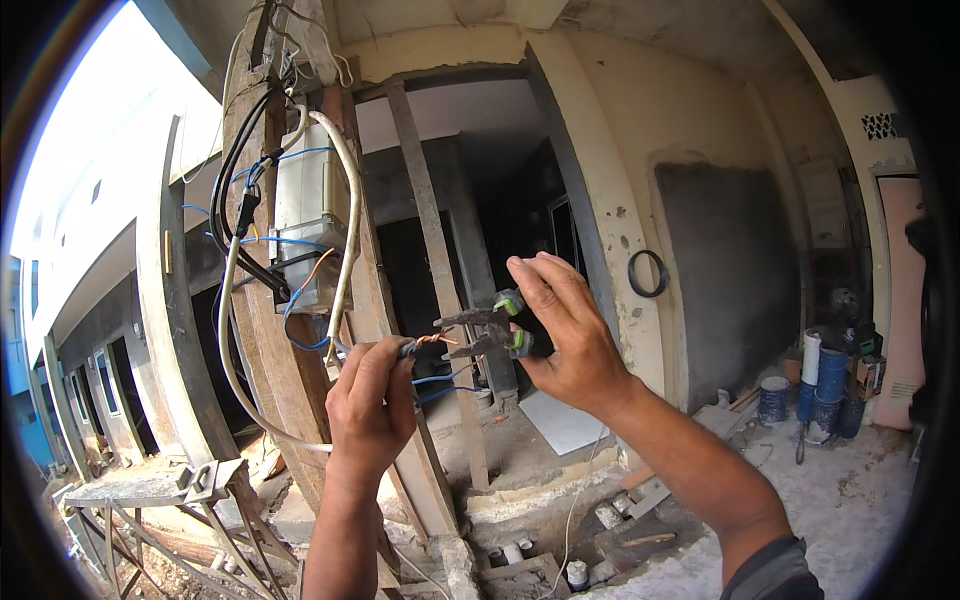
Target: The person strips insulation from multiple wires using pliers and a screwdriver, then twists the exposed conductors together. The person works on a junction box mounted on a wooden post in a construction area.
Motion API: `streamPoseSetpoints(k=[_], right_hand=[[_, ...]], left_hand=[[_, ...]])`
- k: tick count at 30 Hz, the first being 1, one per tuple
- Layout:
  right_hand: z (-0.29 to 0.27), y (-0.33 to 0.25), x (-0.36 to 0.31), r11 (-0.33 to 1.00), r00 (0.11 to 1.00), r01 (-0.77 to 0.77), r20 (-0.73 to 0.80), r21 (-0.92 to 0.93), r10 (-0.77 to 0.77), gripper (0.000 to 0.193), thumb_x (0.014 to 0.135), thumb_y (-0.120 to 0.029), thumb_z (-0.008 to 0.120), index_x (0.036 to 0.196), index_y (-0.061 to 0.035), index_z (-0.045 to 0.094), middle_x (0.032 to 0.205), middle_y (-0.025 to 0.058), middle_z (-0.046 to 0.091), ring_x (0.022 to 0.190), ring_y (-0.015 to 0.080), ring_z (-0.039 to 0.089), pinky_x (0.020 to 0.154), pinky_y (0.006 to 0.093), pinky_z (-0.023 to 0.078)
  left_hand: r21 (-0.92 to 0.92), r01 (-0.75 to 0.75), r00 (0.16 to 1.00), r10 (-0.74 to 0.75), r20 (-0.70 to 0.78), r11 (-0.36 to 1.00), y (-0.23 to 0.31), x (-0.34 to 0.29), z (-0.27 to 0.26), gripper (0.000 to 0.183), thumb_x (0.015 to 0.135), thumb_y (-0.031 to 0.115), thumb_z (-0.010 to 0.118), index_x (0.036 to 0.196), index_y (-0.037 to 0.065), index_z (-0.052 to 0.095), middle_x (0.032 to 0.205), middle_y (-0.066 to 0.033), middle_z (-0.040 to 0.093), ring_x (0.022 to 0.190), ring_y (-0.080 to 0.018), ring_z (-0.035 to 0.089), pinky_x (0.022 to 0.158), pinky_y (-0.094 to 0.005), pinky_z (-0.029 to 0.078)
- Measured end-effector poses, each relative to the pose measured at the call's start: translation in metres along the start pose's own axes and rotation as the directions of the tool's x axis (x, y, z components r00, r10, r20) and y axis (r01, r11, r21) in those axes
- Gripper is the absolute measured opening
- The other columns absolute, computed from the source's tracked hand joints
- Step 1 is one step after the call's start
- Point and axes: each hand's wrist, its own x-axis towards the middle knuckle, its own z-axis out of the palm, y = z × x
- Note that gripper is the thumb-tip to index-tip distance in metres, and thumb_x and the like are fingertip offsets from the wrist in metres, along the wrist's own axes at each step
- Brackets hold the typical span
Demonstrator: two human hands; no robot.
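My left hand [368, 405] pinches a grey-sheathed cable [407, 348], its fingers closed round it. From the cable's end, bare twisted copper strands [436, 339] point to the right. Dark metal pliers [484, 330] with black and green handles are in the grip of my right hand [578, 345]. Their jaws are spread around the tip of the copper; whether they touch it I cannot tell. Blue wires [440, 378] stick out to the right just below the strands. Behind my left hand, a clear-fronted electrical box [305, 200] is mounted on a wooden post.
A white cable [230, 340] loops down past the wooden post [285, 400], beside black cables [240, 140] and a loose wire with a copper end [318, 268]. A metal trestle [130, 495] stands lower left. Buckets [830, 380] stand at the right; pipe ends [515, 552] rise from the rough ground.
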Motion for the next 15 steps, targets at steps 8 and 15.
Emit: streamPoseSetpoints(k=[8, 15], right_hand=[[0.014, 0.008, 0.012, 0.996, 0.994, 0.077, -0.079, 0.045, -0.073, 0.073, 0.077, 0.001, 0.081, 0.145, -0.0029, 0.057, 0.130, 0.0153, 0.059, 0.127, 0.0352, 0.054, 0.108, 0.0435, 0.051], [0.018, 0.010, 0.008, 0.998, 0.991, 0.070, -0.113, -0.002, -0.070, 0.065, 0.080, -0.009, 0.084, 0.140, -0.0031, 0.060, 0.119, 0.0136, 0.062, 0.115, 0.0316, 0.058, 0.098, 0.0446, 0.050]], left_hand=[[0.010, -0.004, 1.000, 0.004, 0.018, 1.000, 0.002, 0.001, -0.001, 0.026, 0.088, -0.008, 0.064, 0.113, -0.001, 0.066, 0.090, -0.0163, 0.068, 0.075, -0.0318, 0.068, 0.067, -0.0377, 0.056], [0.012, -0.003, 1.000, 0.003, 0.001, 1.000, 0.002, 0.001, 0.001, 0.025, 0.089, -0.007, 0.066, 0.113, -0.001, 0.066, 0.089, -0.0156, 0.069, 0.074, -0.0310, 0.069, 0.067, -0.0368, 0.056]])
